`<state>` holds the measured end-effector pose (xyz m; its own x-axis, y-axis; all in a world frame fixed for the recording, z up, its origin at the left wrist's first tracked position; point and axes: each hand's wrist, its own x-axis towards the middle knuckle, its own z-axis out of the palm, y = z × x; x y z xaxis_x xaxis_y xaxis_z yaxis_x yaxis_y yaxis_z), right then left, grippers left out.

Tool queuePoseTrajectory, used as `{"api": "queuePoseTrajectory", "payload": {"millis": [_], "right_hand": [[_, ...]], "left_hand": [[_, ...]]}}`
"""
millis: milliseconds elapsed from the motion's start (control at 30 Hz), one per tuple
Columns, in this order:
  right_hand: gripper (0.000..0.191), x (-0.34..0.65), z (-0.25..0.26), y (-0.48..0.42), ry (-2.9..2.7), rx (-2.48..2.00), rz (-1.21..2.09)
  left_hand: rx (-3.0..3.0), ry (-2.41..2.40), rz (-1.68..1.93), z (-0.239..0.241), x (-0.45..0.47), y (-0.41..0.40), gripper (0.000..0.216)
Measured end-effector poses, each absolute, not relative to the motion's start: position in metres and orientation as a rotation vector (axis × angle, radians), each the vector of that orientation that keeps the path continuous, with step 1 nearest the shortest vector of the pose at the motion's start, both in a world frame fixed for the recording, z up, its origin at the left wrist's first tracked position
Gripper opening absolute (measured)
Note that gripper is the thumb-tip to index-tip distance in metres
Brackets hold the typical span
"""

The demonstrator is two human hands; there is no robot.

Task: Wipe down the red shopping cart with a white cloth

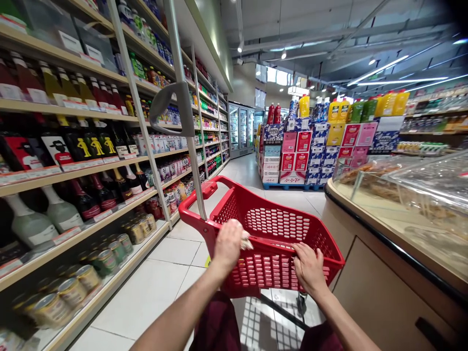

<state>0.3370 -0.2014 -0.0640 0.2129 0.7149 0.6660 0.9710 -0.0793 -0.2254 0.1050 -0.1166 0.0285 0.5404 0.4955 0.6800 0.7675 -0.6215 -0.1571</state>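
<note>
Down front, the left hand (pixel 229 247) is wrapped tight around a pale crumpled wad (pixel 246 241) against the near edge of the red shopping cart (pixel 274 202), while the right hand (pixel 309 267) hooks its fingers over that edge, toward the right corner. The cart stands on the tiled floor (pixel 153 297) between bottle-lined shelves (pixel 130 80) and a counter (pixel 380 292), a grey handle (pixel 187 109) rising at its left end; farther off, stacked boxes (pixel 318 151) carry juice bottles (pixel 343 111), fridges (pixel 243 126) beyond.
</note>
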Motion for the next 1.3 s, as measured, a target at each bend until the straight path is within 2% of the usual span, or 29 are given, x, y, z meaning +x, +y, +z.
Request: {"api": "queuePoseTrajectory", "payload": {"millis": [100,167,367,533,633,800,1033,1200,1300], "right_hand": [[0.041,0.339,-0.063,-0.203,-1.618,-1.853,-0.519],[0.041,0.342,-0.063,-0.204,-1.646,-1.856,-0.526],[0.040,0.342,-0.066,-0.203,-1.574,-1.853,-0.548],[0.042,0.342,-0.065,-0.205,-1.648,-1.837,-0.529],[0.043,0.347,-0.065,-0.207,-1.667,-1.835,-0.550],[0.041,0.349,-0.067,-0.205,-1.596,-1.851,-0.540],[0.042,0.351,-0.065,-0.207,-1.647,-1.842,-0.527],[0.041,0.358,-0.070,-0.207,-1.614,-1.832,-0.497],[0.040,0.352,-0.064,-0.206,-1.532,-1.831,-0.448]], "left_hand": [[-2.483,-0.809,-0.756,0.006,0.141,-0.128,0.028],[-2.515,-0.751,-0.720,0.007,0.141,-0.128,0.027],[-2.300,-1.095,-0.841,0.042,0.084,-0.110,0.031],[-2.503,-0.779,-0.800,0.003,0.146,-0.131,0.027],[-2.527,-0.662,-0.762,0.006,0.146,-0.129,0.026],[-2.345,-1.054,-0.830,0.037,0.096,-0.112,0.030],[-2.576,-0.669,-0.708,-0.002,0.168,-0.135,0.028],[-2.421,-0.901,-0.744,0.030,0.110,-0.119,0.031],[-2.402,-0.938,-0.788,0.029,0.106,-0.120,0.031]]}}
